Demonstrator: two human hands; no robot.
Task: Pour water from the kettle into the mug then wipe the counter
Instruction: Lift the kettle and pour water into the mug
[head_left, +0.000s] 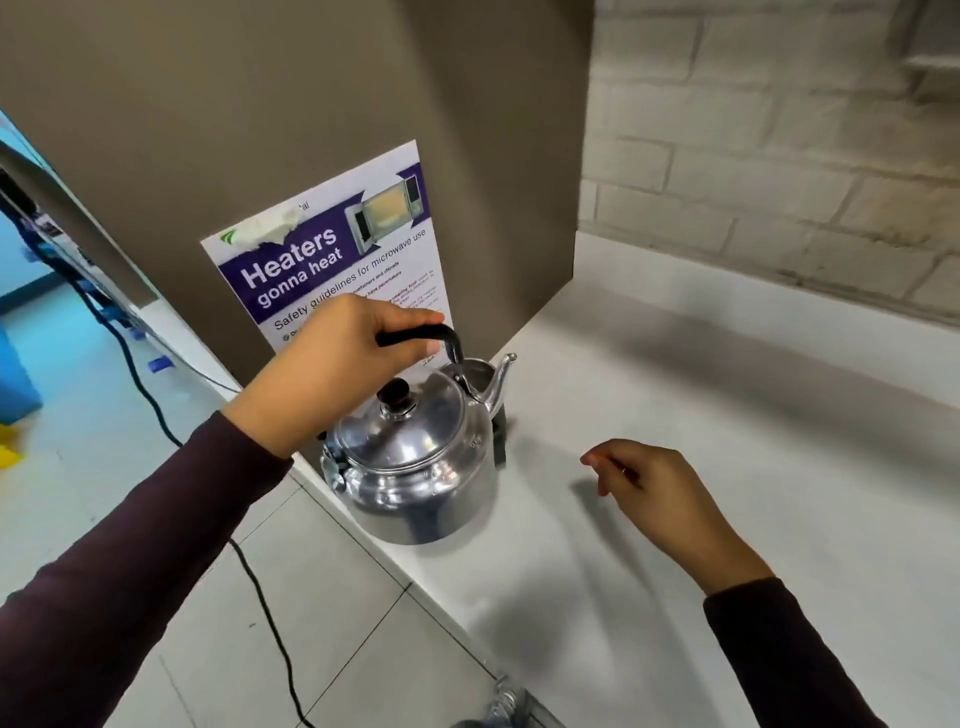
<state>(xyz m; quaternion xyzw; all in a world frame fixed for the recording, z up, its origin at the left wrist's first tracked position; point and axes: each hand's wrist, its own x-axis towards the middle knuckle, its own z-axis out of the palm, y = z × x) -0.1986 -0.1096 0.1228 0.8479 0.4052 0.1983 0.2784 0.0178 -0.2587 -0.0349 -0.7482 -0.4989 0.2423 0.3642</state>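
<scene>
A shiny metal kettle with a black lid knob stands at the left edge of the white counter. My left hand is closed around its black handle, above the lid. Behind the kettle's spout a dark mug is mostly hidden; only its rim and one side show. My right hand hovers over the counter to the right of the kettle, fingers loosely curled, holding nothing. No cloth is in view.
A brown panel with a microwave safety poster rises just behind the kettle. A brick wall bounds the counter's far side. A black cable runs across the tiled floor at left.
</scene>
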